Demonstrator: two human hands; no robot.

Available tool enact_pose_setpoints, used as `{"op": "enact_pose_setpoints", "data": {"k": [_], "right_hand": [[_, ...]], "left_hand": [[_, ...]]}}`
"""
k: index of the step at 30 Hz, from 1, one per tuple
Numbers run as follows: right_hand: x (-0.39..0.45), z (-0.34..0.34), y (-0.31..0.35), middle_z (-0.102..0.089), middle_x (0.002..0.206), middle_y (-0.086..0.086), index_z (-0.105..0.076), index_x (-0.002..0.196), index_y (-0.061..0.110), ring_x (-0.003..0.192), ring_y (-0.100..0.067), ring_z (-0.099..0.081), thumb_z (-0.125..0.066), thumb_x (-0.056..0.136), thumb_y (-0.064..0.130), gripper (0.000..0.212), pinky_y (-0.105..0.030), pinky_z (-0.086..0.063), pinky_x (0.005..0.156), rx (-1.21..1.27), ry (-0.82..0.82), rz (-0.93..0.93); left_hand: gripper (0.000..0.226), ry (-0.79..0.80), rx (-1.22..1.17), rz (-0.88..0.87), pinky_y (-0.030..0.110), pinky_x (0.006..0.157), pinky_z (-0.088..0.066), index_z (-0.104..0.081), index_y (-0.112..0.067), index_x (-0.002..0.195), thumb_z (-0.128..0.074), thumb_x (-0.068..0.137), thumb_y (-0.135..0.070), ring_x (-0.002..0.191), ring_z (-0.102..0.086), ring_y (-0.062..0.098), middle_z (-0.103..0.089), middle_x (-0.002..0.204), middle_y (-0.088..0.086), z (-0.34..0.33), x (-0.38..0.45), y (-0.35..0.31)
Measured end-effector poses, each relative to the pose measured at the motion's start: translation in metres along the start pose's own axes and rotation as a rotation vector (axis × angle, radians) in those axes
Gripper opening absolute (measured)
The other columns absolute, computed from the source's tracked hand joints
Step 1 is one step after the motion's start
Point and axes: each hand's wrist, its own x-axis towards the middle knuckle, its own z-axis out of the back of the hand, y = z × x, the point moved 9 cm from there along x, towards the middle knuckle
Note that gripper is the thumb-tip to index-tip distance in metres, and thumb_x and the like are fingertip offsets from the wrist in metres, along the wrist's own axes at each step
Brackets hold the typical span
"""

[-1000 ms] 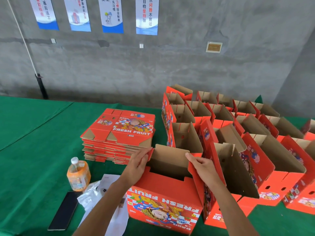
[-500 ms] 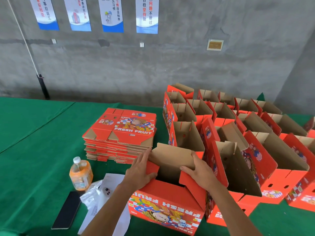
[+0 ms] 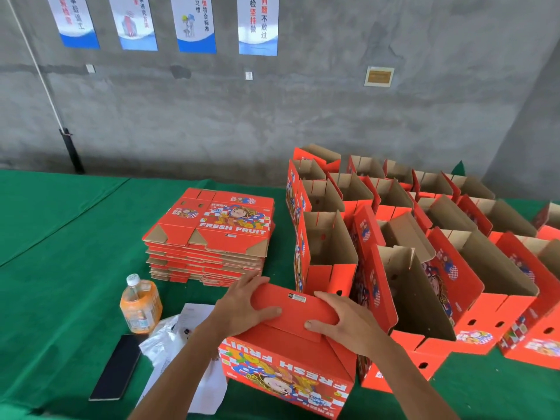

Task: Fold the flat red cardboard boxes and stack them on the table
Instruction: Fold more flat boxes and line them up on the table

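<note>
Nearest the person, the box being folded (image 3: 288, 362) stands on the green tabletop (image 3: 60, 268), its long axis running left to right between both hands. The left hand (image 3: 242, 307) and right hand (image 3: 342, 322) press its top flaps down with fingers spread flat, thumbs inward (neither nearer). Just beyond lies the flat stack (image 3: 209, 237); right of it, the folded boxes (image 3: 409, 237) reach toward the concrete wall (image 3: 303, 110).

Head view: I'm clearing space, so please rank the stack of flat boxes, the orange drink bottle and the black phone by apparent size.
1. Stack of flat boxes, clearly largest.
2. and 3. Orange drink bottle and black phone look alike in extent; the phone lies nearer the camera, so I won't rank them.
</note>
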Motion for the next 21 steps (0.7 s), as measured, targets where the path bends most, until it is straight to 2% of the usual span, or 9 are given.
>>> {"op": "enact_pose_setpoints", "data": {"k": [3, 7, 9, 11, 14, 16, 18, 20, 21], "right_hand": [[0.004, 0.0, 0.005, -0.053, 0.141, 0.019, -0.041, 0.145, 0.045, 0.127, -0.007, -0.051, -0.052, 0.08, 0.088, 0.079, -0.032, -0.045, 0.102, -0.075, -0.037, -0.015], [0.003, 0.001, 0.011, -0.056, 0.131, 0.014, -0.047, 0.137, 0.041, 0.125, -0.014, -0.05, -0.058, 0.081, 0.082, 0.07, -0.041, -0.043, 0.102, -0.224, -0.122, -0.086], [0.0, 0.006, 0.008, -0.058, 0.123, 0.018, -0.055, 0.128, 0.04, 0.12, -0.009, -0.052, -0.056, 0.082, 0.083, 0.063, -0.038, -0.044, 0.099, -0.1, -0.161, -0.103], [-0.006, 0.017, 0.007, -0.063, 0.111, 0.02, -0.066, 0.11, 0.036, 0.111, -0.004, -0.057, -0.046, 0.089, 0.081, 0.054, -0.034, -0.046, 0.095, 0.184, -0.293, -0.083], [-0.016, 0.027, -0.004, -0.068, 0.087, -0.004, -0.066, 0.088, 0.01, 0.088, -0.017, -0.065, -0.03, 0.097, 0.076, 0.076, -0.046, -0.05, 0.088, 0.554, -0.491, -0.126], [-0.016, 0.017, -0.013, -0.067, 0.078, -0.011, -0.064, 0.084, 0.005, 0.077, -0.021, -0.067, -0.018, 0.1, 0.074, 0.084, -0.049, -0.054, 0.084, 0.556, -0.422, -0.244], [-0.012, -0.01, -0.013, -0.072, 0.084, -0.007, -0.069, 0.103, 0.012, 0.078, -0.021, -0.071, -0.017, 0.104, 0.067, 0.076, -0.042, -0.059, 0.081, 0.513, -0.181, -0.368], [-0.008, -0.029, -0.004, -0.07, 0.081, -0.003, -0.06, 0.128, 0.021, 0.065, -0.015, -0.071, -0.017, 0.104, 0.067, 0.067, -0.028, -0.058, 0.059, 0.478, -0.012, -0.429], [-0.005, -0.033, 0.004, -0.067, 0.076, 0.0, -0.055, 0.133, 0.023, 0.057, -0.011, -0.068, -0.015, 0.102, 0.07, 0.068, -0.023, -0.052, 0.049, 0.463, 0.033, -0.435]], "left_hand": [[0.097, -0.012, 0.194, 0.019, 0.052, 0.112, -0.043, -0.029, -0.049, 0.153, -0.064, 0.072, -0.087, 0.147, -0.032, 0.018, -0.018, 0.165, -0.02, -0.005, -0.001, -0.004], [0.096, -0.072, 0.337, 0.051, 0.049, 0.104, -0.048, -0.03, -0.045, 0.153, -0.064, 0.074, -0.085, 0.138, -0.044, 0.02, -0.027, 0.157, -0.018, -0.008, 0.003, -0.008], [0.08, -0.104, 0.314, 0.026, 0.05, 0.101, -0.05, -0.035, -0.044, 0.149, -0.051, 0.082, -0.086, 0.133, -0.048, 0.02, -0.032, 0.152, -0.019, -0.004, 0.003, -0.009], [0.062, -0.148, 0.249, 0.01, 0.049, 0.097, -0.05, -0.041, -0.043, 0.141, -0.031, 0.094, -0.081, 0.128, -0.053, 0.021, -0.036, 0.146, -0.019, 0.001, -0.001, -0.005], [0.05, -0.208, 0.217, 0.062, 0.045, 0.092, -0.051, -0.043, -0.041, 0.137, -0.031, 0.1, -0.072, 0.123, -0.056, 0.022, -0.041, 0.144, -0.014, 0.013, -0.009, 0.015], [0.046, -0.263, 0.141, 0.128, 0.045, 0.092, -0.051, -0.045, -0.039, 0.135, -0.035, 0.101, -0.069, 0.123, -0.057, 0.024, -0.044, 0.142, -0.011, 0.026, -0.018, 0.038], [0.045, -0.309, 0.045, 0.176, 0.049, 0.097, -0.05, -0.046, -0.038, 0.133, -0.036, 0.101, -0.068, 0.124, -0.058, 0.028, -0.046, 0.143, -0.007, 0.039, -0.029, 0.061], [0.053, -0.344, -0.038, 0.2, 0.052, 0.103, -0.049, -0.047, -0.036, 0.133, -0.032, 0.097, -0.072, 0.125, -0.058, 0.029, -0.046, 0.144, -0.003, 0.049, -0.041, 0.078], [0.054, -0.367, -0.071, 0.218, 0.052, 0.103, -0.048, -0.048, -0.037, 0.132, -0.03, 0.095, -0.073, 0.125, -0.058, 0.029, -0.046, 0.145, -0.001, 0.052, -0.047, 0.084]]}}
